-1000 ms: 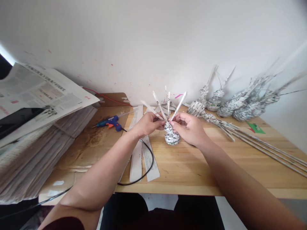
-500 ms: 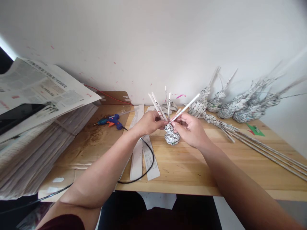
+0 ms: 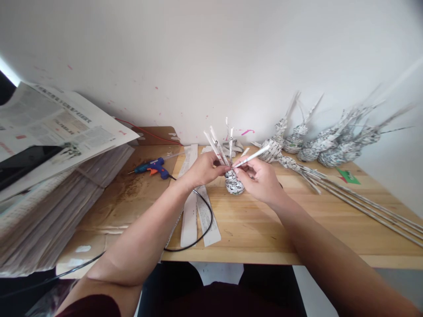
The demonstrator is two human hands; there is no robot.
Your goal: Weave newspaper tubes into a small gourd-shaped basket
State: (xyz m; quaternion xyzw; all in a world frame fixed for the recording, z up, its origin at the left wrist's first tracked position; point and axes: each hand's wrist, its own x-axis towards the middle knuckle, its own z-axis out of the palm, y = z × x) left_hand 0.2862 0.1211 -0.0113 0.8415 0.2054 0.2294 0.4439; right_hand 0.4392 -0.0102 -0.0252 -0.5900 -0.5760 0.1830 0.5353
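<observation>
A small gourd-shaped piece woven from rolled newspaper [image 3: 234, 184] stands upright on the wooden table, several paper tubes sticking up from its neck. On its left side, my left hand [image 3: 211, 168] is closed, thumb and fingers pinching the neck at the foot of the tubes. My right hand [image 3: 257, 177] pinches one white paper tube [image 3: 254, 156] near its lower end, and that tube slants up to the right. The fingertips of both hands nearly meet at the neck and hide part of it.
A blue glue gun [image 3: 152, 167] lies on stained cardboard [image 3: 115, 193] at the left, its black cable [image 3: 210, 220] looping over paper strips [image 3: 189, 220]. Beyond stands a tall newspaper stack [image 3: 79, 193]. Several woven gourds [image 3: 317, 149] line the wall at right, with long paper tubes [image 3: 370, 207] before them.
The tube in my right hand has tipped lower toward the right. The woven gourd leans slightly differently, its base shifted a little to the left. My left hand keeps its pinch.
</observation>
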